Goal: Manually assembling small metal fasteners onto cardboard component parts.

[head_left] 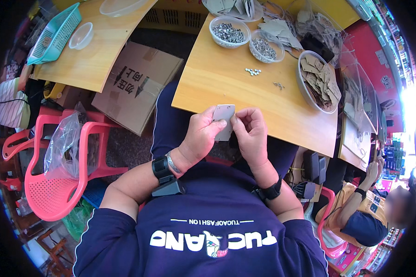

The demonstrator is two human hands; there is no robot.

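My left hand point(201, 131) grips a flat, pale grey piece point(224, 114) with rounded corners, thumb on its face. A small hole or stud shows near the piece's top corner. My right hand point(253, 134) is closed in a pinch at the piece's right edge; whatever is between those fingertips is hidden. Both hands are just off the near edge of the wooden table point(208, 87). On the table beyond them lie a cluster of small silvery studs point(253, 72) and a few smaller brownish metal bits point(279, 86).
Two clear bowls of metal studs point(229, 33) point(264, 49) stand at the back. A clear tub of beige flat pieces point(320, 79) is at the right. A cardboard box point(141, 85) and pink chair point(55, 201) are left; another person point(363, 212) sits at the right.
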